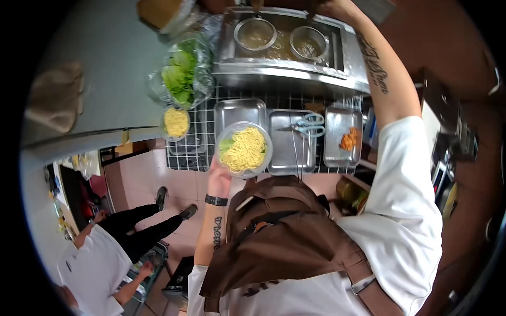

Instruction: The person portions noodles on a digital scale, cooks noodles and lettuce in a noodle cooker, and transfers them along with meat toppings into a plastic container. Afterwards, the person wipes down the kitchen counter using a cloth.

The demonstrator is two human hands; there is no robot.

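Observation:
My left hand (219, 179) supports a clear plastic bowl (244, 173) from below and the left side. Yellow noodles (245, 150) fill the bowl, with some green lettuce showing at the edge. At the top of the view, my right hand (331, 7) is closed at the handle of the right noodle strainer (309, 43); the frame edge cuts off part of its fingers. That strainer sits in the bubbling water of a steel cooker (295, 79), beside a second strainer (255, 34).
Steel trays (241, 108) stand on a wire rack; one holds scissors (308, 126), another orange food pieces (349, 139). To the left are another noodle bowl (176, 122) and a bag of lettuce (180, 73). Another person (95, 263) sits at lower left.

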